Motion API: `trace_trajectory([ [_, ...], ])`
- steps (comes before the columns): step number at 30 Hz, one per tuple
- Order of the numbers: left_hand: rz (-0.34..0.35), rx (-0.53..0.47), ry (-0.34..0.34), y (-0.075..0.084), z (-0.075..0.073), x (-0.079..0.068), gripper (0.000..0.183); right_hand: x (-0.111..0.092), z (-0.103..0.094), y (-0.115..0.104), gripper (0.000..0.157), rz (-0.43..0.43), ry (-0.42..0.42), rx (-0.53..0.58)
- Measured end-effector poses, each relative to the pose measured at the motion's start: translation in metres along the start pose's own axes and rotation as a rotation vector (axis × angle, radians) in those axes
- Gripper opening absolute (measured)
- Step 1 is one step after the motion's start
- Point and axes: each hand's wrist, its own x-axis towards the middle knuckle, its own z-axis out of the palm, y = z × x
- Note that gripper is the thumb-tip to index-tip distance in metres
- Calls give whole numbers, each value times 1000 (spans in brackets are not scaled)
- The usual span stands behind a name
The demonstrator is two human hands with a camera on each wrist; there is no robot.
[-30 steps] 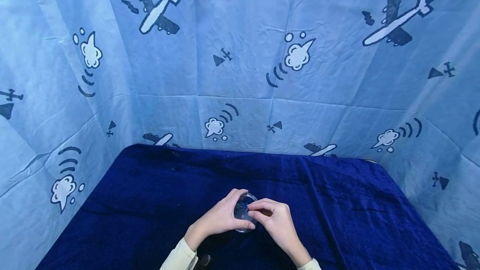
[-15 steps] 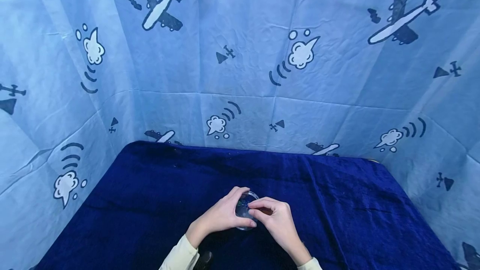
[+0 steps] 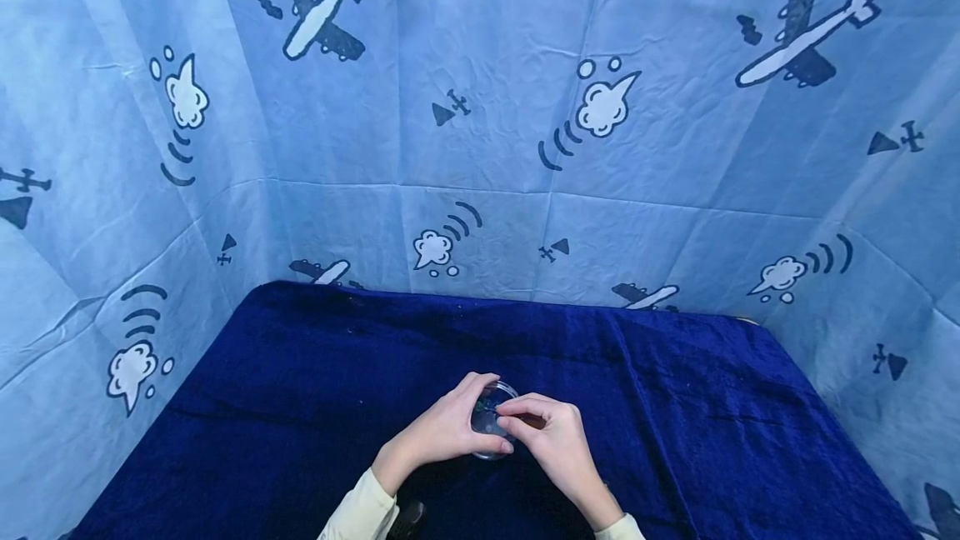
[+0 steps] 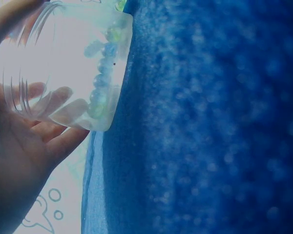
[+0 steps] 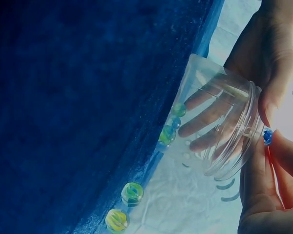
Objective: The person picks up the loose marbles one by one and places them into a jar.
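My left hand (image 3: 441, 432) holds a clear plastic jar (image 3: 495, 450) around its side, thumb near me and fingers on the far side. The jar stands on the blue cloth, and its mouth is open. Several blue and green glass marbles (image 4: 101, 73) lie at its bottom in the left wrist view. With thumb and forefinger my right hand (image 3: 553, 440) pinches a small blue marble (image 5: 267, 136) at the jar's rim. The fingers cover part of that marble. Outside the jar, a green marble (image 5: 132, 194) and a yellow marble (image 5: 117, 220) rest on the cloth in the right wrist view.
Dark blue velvet cloth (image 3: 337, 373) covers the table. Blue fabric (image 3: 495, 148) printed with planes and clouds hangs behind it and at both sides. A small dark object (image 3: 408, 517) shows beside my left sleeve.
The head view has shifted slightly. Both hands keep nearly the same pose at the jar, the right fingers still at its rim.
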Motion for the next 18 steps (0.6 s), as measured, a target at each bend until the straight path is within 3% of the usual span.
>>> trace_trajectory([
  [18, 8, -2, 6, 2, 1, -1, 90, -1, 0, -1, 10, 48, 5, -1],
])
